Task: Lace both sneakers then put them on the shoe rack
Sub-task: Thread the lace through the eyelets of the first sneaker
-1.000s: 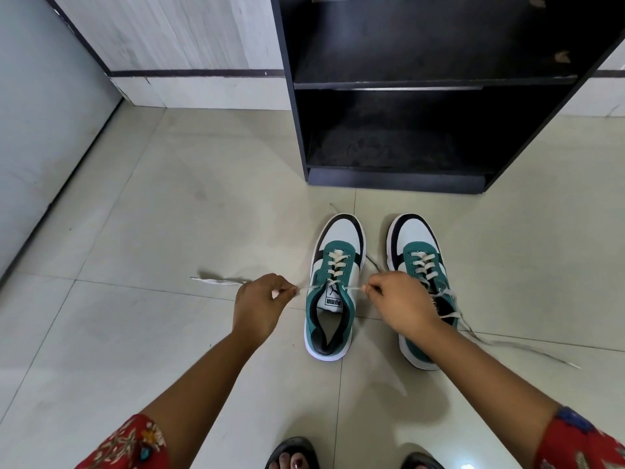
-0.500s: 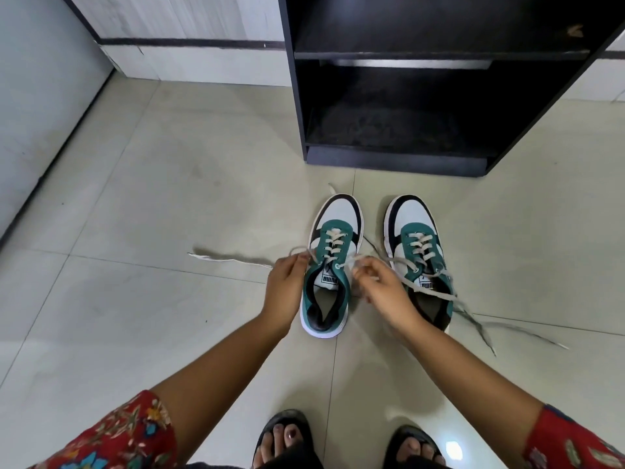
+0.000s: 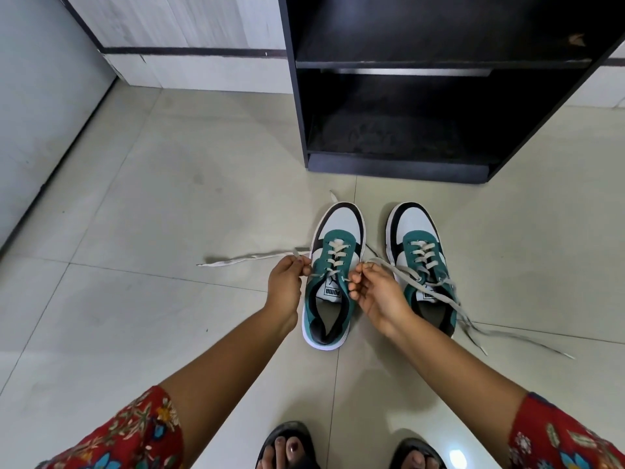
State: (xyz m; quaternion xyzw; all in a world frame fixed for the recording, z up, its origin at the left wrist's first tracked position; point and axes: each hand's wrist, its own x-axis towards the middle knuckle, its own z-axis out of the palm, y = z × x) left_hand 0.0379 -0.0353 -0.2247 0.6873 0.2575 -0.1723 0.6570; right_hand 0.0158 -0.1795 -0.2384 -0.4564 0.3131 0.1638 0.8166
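The shoe rack (image 3: 439, 96) is waiting empty behind both sneakers. At the left sneaker (image 3: 333, 275), the hands have closed in from their wide pull: left hand (image 3: 287, 282) pinching one lace end (image 3: 250, 258), right hand (image 3: 375, 292) pinching the other, so tying is probably coming next.

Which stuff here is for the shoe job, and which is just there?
For the job:
left sneaker
right sneaker
laces, one end pinched in each of the hands: left hand, right hand
shoe rack

Just there:
sandals on the person's feet
floor tiles
wall
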